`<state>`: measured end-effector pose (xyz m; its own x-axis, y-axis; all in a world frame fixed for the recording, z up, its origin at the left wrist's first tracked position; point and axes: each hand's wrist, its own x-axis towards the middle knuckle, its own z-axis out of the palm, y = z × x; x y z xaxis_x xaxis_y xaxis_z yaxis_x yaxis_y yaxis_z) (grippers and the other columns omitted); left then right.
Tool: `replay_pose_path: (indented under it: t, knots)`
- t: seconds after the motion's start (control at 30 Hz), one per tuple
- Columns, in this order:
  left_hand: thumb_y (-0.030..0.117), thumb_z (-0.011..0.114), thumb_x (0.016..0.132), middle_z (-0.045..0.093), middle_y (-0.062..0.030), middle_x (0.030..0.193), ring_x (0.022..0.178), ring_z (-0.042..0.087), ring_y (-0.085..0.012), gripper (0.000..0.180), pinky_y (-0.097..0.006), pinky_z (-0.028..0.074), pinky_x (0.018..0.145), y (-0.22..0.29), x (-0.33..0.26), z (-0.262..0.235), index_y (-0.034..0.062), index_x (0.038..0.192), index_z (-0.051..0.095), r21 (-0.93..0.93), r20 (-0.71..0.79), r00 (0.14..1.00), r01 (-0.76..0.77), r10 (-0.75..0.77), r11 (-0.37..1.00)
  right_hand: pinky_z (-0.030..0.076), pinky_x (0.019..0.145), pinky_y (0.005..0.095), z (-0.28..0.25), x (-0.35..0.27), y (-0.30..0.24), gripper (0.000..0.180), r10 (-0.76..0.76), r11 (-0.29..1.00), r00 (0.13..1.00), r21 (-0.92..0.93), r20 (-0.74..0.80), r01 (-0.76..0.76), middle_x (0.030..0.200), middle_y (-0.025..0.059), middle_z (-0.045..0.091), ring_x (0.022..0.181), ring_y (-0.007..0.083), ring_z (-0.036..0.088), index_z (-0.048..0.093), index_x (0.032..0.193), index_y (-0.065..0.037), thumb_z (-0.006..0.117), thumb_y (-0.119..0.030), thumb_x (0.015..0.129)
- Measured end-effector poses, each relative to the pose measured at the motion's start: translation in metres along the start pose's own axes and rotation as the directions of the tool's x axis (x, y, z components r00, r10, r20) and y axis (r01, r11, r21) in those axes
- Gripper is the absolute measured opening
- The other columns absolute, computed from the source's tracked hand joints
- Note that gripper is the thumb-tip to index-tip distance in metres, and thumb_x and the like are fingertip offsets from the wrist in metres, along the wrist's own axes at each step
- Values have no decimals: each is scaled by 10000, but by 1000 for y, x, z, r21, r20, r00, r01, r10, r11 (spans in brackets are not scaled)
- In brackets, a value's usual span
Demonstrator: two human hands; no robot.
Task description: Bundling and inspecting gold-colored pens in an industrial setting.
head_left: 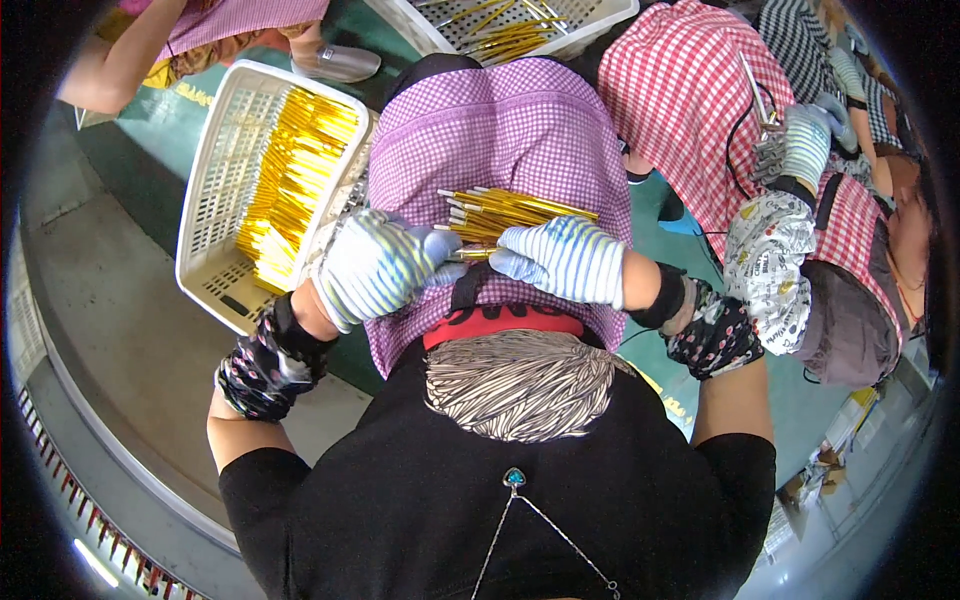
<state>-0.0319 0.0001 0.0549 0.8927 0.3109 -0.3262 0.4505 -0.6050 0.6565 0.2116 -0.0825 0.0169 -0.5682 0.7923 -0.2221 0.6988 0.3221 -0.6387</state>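
My left hand (385,268), in a blue-and-white striped glove, is closed with thumb and fingers pinched at the silvery end of a thin gold stick (478,254). From the other side my right hand (572,260), gloved alike, pinches the same stick, so only a short length shows between the hands. Whether it is a brush handle I cannot tell. Just beyond my fingertips a loose bundle of gold sticks (520,208) with whitish ends lies across my lap, on the purple checked apron (490,130).
At my left stands a white plastic basket (210,190) full of gold sticks. Another white basket (590,38) with sticks is ahead. A co-worker in a red checked apron (690,85) sits close on the right, a gloved hand holding thin metallic pieces. Another person is at the upper left.
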Motion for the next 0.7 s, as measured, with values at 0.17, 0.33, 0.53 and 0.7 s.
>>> replay_pose_path:
  t: [0.17, 0.33, 0.53, 0.7]
  knots:
    - [291, 596, 905, 632, -55, 725, 607, 622, -257, 230, -368, 512, 600, 4, 2, -1, 96, 1015, 644, 217, -215, 969, -77, 125, 973, 495, 515, 413, -16, 2, -5, 327, -86, 995, 984, 31, -156, 92, 697, 111, 642, 601, 285, 641, 626, 864, -70, 525, -376, 925]
    - [254, 548, 939, 617, -145, 697, 558, 617, -250, 298, -324, 510, 548, -16, -9, 7, 75, 1165, 622, -667, 185, 983, 140, -19, 732, 448, 432, 380, -24, 0, -17, 332, -239, 918, 955, -361, -177, 163, 578, 84, 565, 509, 241, 599, 587, 777, -87, 541, -387, 910]
    - [384, 610, 859, 593, 6, 747, 555, 599, -197, 302, -316, 525, 572, 0, 3, 4, 116, 997, 611, 366, -94, 984, -110, 154, 924, 515, 600, 445, -9, -7, 3, 313, -31, 970, 999, 242, -7, 32, 806, 162, 672, 687, 317, 660, 644, 971, -54, 477, -318, 966]
    - [253, 614, 790, 579, -7, 840, 771, 621, -180, 285, -320, 516, 717, -7, 19, -1, 141, 1052, 595, 595, -334, 802, -229, 496, 770, 526, 718, 383, 19, -15, 32, 315, -503, 856, 815, -299, -287, 422, 947, 119, 683, 816, 293, 655, 629, 1132, -44, 505, -278, 962]
